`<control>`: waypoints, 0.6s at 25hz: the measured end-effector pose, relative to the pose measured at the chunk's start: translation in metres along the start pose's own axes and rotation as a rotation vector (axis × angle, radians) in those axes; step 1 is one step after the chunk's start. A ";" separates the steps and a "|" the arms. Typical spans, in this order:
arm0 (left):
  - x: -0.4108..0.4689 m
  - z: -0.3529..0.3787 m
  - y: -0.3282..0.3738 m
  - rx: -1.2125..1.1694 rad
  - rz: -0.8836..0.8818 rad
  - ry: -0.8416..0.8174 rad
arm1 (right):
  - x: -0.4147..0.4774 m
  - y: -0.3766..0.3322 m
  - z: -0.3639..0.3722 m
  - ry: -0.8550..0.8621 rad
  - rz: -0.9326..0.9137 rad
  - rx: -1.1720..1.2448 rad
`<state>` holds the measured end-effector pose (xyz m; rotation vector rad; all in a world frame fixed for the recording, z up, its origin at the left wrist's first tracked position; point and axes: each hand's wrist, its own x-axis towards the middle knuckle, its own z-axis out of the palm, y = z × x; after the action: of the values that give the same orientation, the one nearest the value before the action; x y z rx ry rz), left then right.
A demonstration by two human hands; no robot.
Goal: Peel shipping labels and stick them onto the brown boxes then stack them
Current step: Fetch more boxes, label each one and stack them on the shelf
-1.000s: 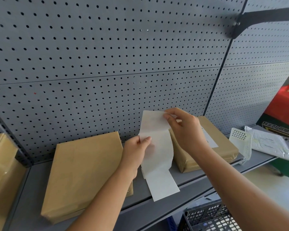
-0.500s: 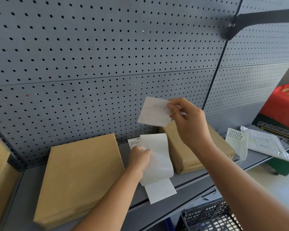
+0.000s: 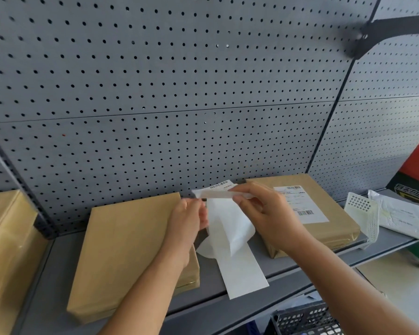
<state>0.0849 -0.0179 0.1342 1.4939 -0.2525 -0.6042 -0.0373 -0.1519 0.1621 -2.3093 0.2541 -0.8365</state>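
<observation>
Two brown boxes lie flat on a grey shelf [image 3: 286, 274]. The left brown box [image 3: 128, 250] has a bare top. The right brown box [image 3: 324, 213] carries a stuck shipping label [image 3: 302, 204]. Between them my right hand [image 3: 266, 213] pinches a peeled shipping label [image 3: 218, 191], held nearly flat with its barcode edge showing. My left hand [image 3: 186, 221] grips the white backing strip [image 3: 232, 247], which curls down and hangs over the shelf's front edge.
A third brown parcel [image 3: 5, 243] sits at far left behind a shelf upright. At right lie a white perforated piece [image 3: 363, 213] and a white mailer bag [image 3: 402, 216]. A black crate [image 3: 307, 320] is below the shelf. Grey pegboard [image 3: 179, 93] backs everything.
The label has come free of the backing strip. My right hand brought it down from an upright hold to a flat one just above the strip. My left hand rose slightly.
</observation>
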 end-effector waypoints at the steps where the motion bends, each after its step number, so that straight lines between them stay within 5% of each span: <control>1: -0.001 -0.008 0.007 -0.116 -0.006 -0.016 | -0.001 -0.001 0.005 -0.018 -0.021 0.002; 5: -0.003 -0.041 0.025 -0.265 -0.039 -0.102 | 0.000 -0.008 0.027 -0.108 -0.123 0.006; 9: -0.001 -0.070 0.018 -0.159 -0.005 0.052 | 0.003 -0.014 0.048 -0.253 -0.178 0.005; 13: -0.003 -0.101 0.014 -0.119 0.009 0.136 | 0.005 -0.026 0.065 -0.455 -0.031 0.088; 15: -0.005 -0.116 0.011 -0.082 0.010 0.158 | 0.009 -0.030 0.079 -0.384 0.122 0.233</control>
<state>0.1430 0.0830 0.1357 1.4517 -0.1110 -0.4800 0.0179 -0.0914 0.1408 -2.1555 0.1182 -0.3305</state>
